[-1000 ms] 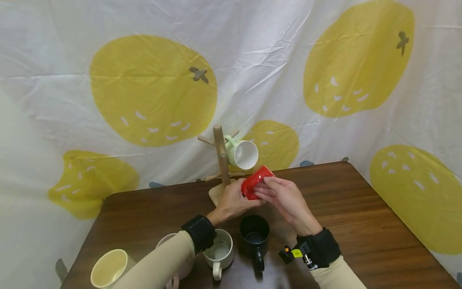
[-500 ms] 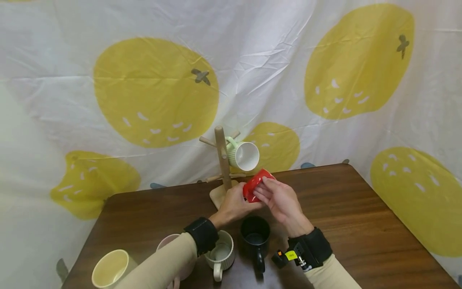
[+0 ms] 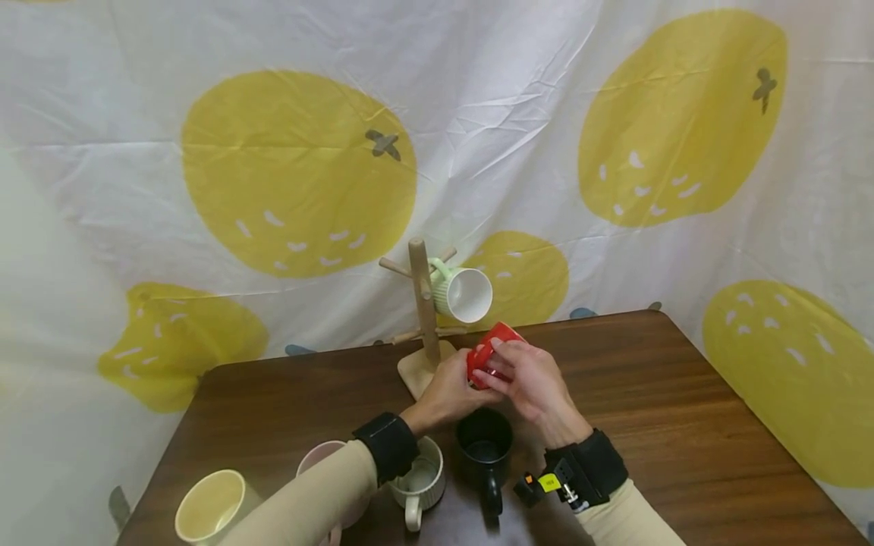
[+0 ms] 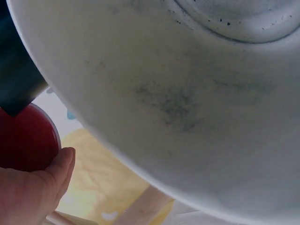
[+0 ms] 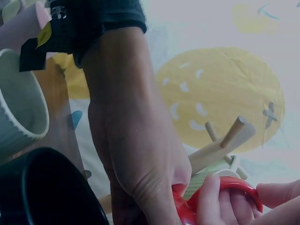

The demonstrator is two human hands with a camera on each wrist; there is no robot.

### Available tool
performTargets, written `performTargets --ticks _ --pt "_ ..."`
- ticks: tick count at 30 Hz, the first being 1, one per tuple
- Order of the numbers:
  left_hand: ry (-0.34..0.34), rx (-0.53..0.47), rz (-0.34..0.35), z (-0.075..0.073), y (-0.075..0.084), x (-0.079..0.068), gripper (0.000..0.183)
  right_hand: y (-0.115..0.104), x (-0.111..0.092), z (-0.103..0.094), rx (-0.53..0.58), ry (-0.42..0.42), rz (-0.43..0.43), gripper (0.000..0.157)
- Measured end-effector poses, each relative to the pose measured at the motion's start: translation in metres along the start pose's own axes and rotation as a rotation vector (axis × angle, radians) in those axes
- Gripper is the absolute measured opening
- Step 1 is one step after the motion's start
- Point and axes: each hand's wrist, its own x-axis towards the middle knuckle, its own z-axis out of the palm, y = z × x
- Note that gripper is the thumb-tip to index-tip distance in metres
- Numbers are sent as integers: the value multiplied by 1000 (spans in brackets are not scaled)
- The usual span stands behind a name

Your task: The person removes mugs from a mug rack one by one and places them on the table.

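Note:
Both hands are on a small, tilted red mug (image 3: 504,334) above the table, just right of a wooden mug tree (image 3: 422,303). My left hand (image 3: 447,388) grips its body from the left and below. From the right, my right hand (image 3: 539,383) has its thumb and fingers curled on the mug; in the right wrist view, fingertips close on the red handle (image 5: 239,183). A pale green ribbed mug (image 3: 445,294) hangs by its handle from an upper peg. The left wrist view is mostly filled by a pale mug interior (image 4: 140,108), with the red mug (image 4: 28,140) at its left edge.
On the table (image 3: 669,409), a black mug (image 3: 483,462) stands below the hands, beside a cream ribbed mug (image 3: 432,497). A pink mug (image 3: 319,455) is partly hidden behind the left sleeve. A yellow cup (image 3: 225,523) stands front left. A lemon-print cloth (image 3: 505,114) hangs behind.
The right hand has moved slightly left and its fingers have shifted on the red mug. The mug has turned a little in the hands, while the left hand keeps its grip.

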Motion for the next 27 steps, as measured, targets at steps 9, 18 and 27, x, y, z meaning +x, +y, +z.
performTargets --ticks 9,18,27 --pt "-113 -13 -11 -7 3 2 68 2 0 -9 3 -103 -20 10" --pt "-283 49 -98 -32 7 1 67 3 -6 -22 -64 -231 -72 16" --pt "-385 8 -62 -53 -2 -3 35 2 -14 -33 -172 -326 -126 12"
